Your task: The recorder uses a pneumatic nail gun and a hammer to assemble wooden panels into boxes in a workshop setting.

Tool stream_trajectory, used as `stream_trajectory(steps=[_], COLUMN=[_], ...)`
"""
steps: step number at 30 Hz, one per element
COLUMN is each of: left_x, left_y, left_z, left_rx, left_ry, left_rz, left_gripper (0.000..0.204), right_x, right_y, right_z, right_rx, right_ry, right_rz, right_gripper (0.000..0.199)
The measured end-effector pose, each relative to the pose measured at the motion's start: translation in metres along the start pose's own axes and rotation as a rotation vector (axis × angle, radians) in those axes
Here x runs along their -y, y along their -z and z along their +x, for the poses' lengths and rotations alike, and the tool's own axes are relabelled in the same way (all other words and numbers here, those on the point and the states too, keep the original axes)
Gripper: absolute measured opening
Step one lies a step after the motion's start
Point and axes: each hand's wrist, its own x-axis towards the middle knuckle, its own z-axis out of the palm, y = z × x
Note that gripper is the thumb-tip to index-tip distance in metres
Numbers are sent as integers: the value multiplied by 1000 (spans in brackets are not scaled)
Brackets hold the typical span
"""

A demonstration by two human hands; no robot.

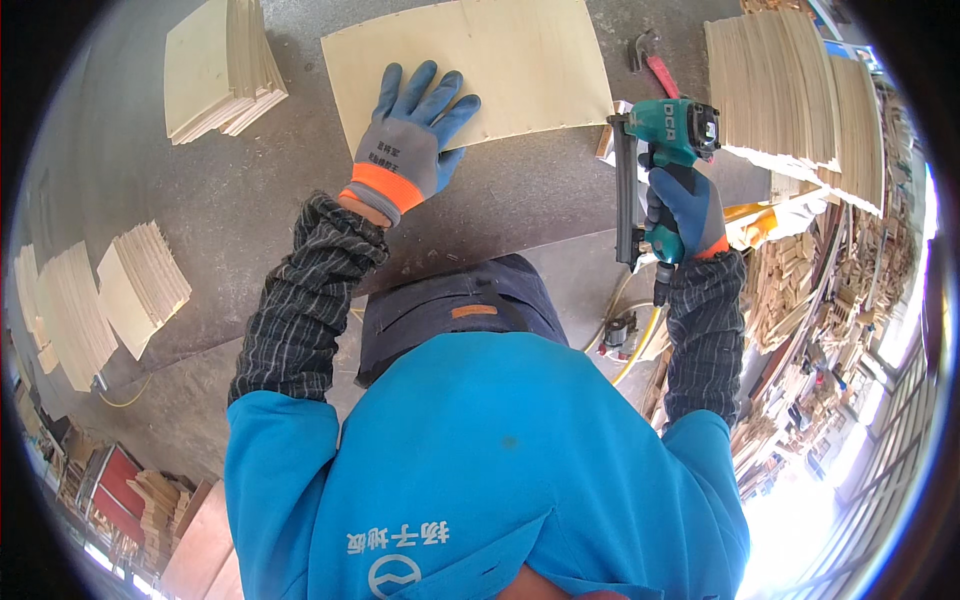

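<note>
My left hand, in a grey and blue work glove with an orange cuff, lies flat with fingers spread on a pale plywood panel. Small marks run along the panel's edges. In my right hand, gloved the same way, is a teal and black pneumatic nail gun, gripped by its handle. Its long dark magazine points toward me, beside the panel's near right corner. An air fitting shows at the bottom of the handle. Past the gun lies a claw hammer with a red handle.
Stacks of thin wooden boards stand at the far left, left and far right of the grey work table. A yellow air hose hangs below my right hand. Heaped wood pieces lie at the right.
</note>
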Motion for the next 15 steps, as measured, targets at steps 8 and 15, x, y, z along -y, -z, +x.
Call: stream_trajectory(steps=[8, 15], left_x=[0, 1], left_y=[0, 0], left_z=[0, 1], left_rx=[-49, -23], left_ry=[2, -10], left_rz=[-91, -45], left_gripper=[72, 66], right_x=[-1, -3], right_y=[4, 2], right_z=[2, 1], right_rx=[-16, -68], right_ry=[-28, -31], right_rz=[-148, -65], right_gripper=[38, 24])
